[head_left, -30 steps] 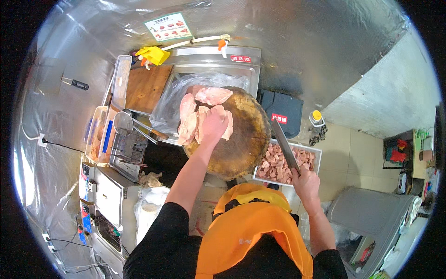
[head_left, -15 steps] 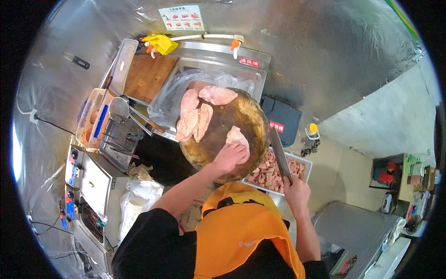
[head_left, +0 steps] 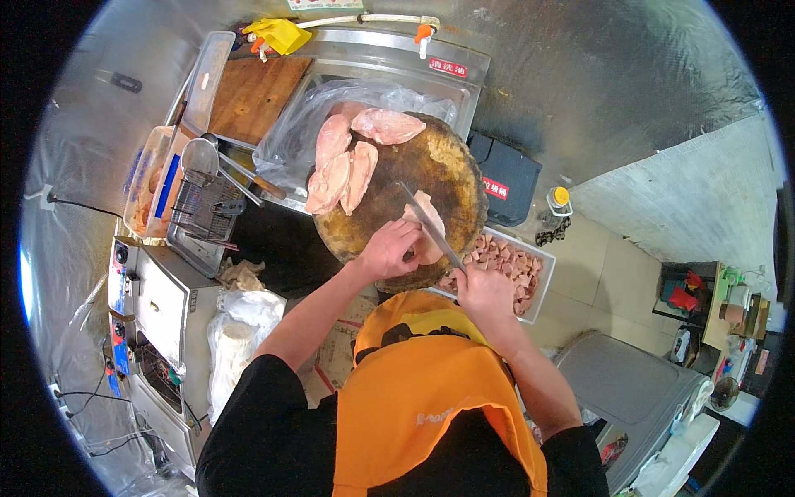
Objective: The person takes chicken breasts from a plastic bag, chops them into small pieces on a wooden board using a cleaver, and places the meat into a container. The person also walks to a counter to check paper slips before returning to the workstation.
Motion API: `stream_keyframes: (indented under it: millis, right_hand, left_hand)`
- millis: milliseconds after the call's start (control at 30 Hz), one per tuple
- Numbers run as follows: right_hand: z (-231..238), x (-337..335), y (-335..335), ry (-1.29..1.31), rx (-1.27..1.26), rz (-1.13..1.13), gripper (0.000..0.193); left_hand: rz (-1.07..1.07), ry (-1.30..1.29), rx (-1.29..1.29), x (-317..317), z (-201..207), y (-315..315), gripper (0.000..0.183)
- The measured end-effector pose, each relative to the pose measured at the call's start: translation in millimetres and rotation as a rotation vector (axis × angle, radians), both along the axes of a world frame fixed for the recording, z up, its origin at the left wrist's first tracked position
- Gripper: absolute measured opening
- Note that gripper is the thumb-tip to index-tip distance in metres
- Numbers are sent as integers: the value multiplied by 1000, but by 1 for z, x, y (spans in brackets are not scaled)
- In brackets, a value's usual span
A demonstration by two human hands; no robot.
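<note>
Tray [head_left: 543,290], white, sat off the near-right edge of the block [head_left: 455,182] and held pink meat cubes [head_left: 515,263]; the right hand [head_left: 487,296] hid part of it. That hand was closed round the knife [head_left: 445,243] handle, blade lying across the piece [head_left: 428,252], which was on the block toward its near edge, right of centre. Left hand [head_left: 395,248] was at the piece's left side, fingers bent and narrow, touching it; couldn't tell if they pinched it. Four fillets [head_left: 389,126] lay along the block's far-left edge, two side by side. Sink [head_left: 356,51] behind held a clear bag [head_left: 286,149], partly under the block; wood board [head_left: 257,99] covered its left end. Tub [head_left: 139,184], clear, past the sink's near-left corner, had something orange-brown in it. Beside that, a wire basket [head_left: 199,209]. Bin [head_left: 503,157] stood off the sink's right edge; contents hidden.
</note>
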State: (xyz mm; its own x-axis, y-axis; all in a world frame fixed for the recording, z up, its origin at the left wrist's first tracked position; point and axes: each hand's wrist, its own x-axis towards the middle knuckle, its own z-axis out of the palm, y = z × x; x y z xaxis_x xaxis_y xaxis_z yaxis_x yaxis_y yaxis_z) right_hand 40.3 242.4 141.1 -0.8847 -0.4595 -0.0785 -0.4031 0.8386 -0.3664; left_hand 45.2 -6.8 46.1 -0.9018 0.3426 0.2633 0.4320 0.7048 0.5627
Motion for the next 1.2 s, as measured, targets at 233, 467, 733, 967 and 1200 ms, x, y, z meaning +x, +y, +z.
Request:
stream_keyframes:
  millis: [233,467,733,967,1200]
  right_hand:
    - [-19,-10,-22,-106,89,14,28]
    - [3,-25,-36,-209,242,55,12]
    - [-26,-11,-33,-91,264,45,20]
    - [-45,-18,-38,-49,77,35,31]
    - [-67,-6,-26,-3,136,19,31]
  left_hand:
    - [-81,91,-26,-21,21,-15,47]
    - [-461,-122,-525,-125,57,-33,52]
    - [-324,-224,-675,-115,35,-29,50]
    - [-299,-109,-709,-121,32,-40,43]
    - [-266,-104,-701,-108,32,-25,24]
